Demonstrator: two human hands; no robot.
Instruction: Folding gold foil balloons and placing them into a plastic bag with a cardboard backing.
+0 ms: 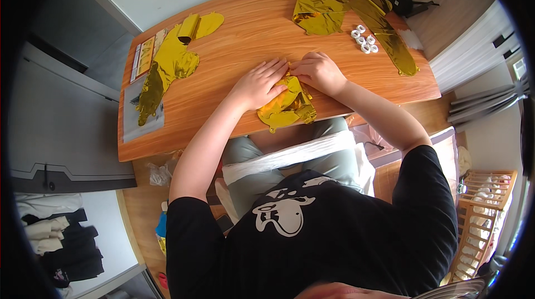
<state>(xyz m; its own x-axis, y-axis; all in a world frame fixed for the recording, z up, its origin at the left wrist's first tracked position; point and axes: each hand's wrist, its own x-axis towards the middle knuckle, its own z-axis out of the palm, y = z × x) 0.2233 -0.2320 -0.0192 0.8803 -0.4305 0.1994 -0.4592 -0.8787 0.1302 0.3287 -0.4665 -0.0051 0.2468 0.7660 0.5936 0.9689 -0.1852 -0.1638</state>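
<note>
A crumpled gold foil balloon (281, 112), flat and without air, lies at the table's near edge in front of me. My left hand (259, 83) rests on its upper left part, fingers stretched out and pressing it down. At the balloon's far end my right hand (319, 73) is closed, thumb and fingers pinching the foil near the left fingertips. The exact spot it grips is partly hidden by the fingers.
More flat gold foil balloons lie at the table's left (173, 56) and far right (320, 12). Several small white rolls (365, 40) sit beside the right ones. A black router (402, 3) stands at the back right corner. A clear plastic bag (131, 126) lies near the left edge.
</note>
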